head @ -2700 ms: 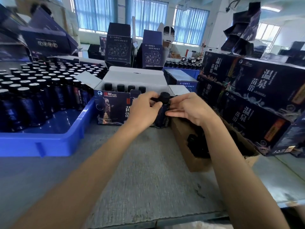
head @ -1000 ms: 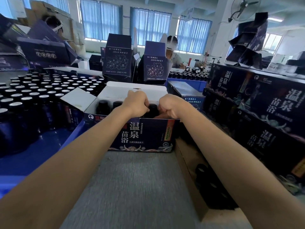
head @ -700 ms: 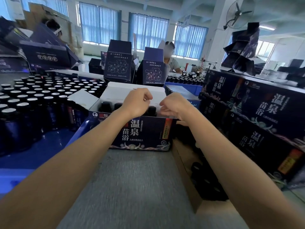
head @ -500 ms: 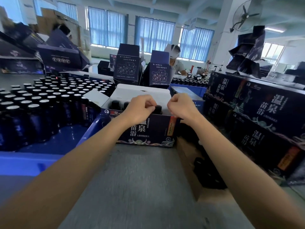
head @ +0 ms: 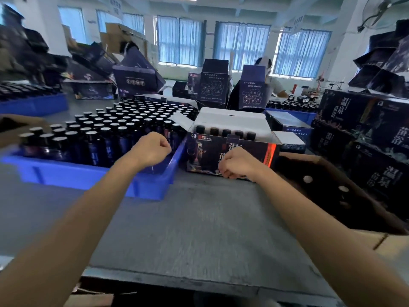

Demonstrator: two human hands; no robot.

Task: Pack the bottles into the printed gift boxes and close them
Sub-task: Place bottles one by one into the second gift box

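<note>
A: Both hands are back off the gift box (head: 230,151) top?

B: Yes. It stands on the counter (head: 199,229), bottles (head: 226,132) inside, flaps open. The left hand (head: 152,148) is curled and empty over the blue tray (head: 66,173), and the right hand (head: 240,163) is curled and empty before the box front. Closing remains, I'd say.

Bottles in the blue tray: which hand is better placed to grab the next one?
Left, probably. The left hand hangs over the near corner of the blue tray, close beside the bottles. The right hand is in front of the open gift box, farther away.
</note>
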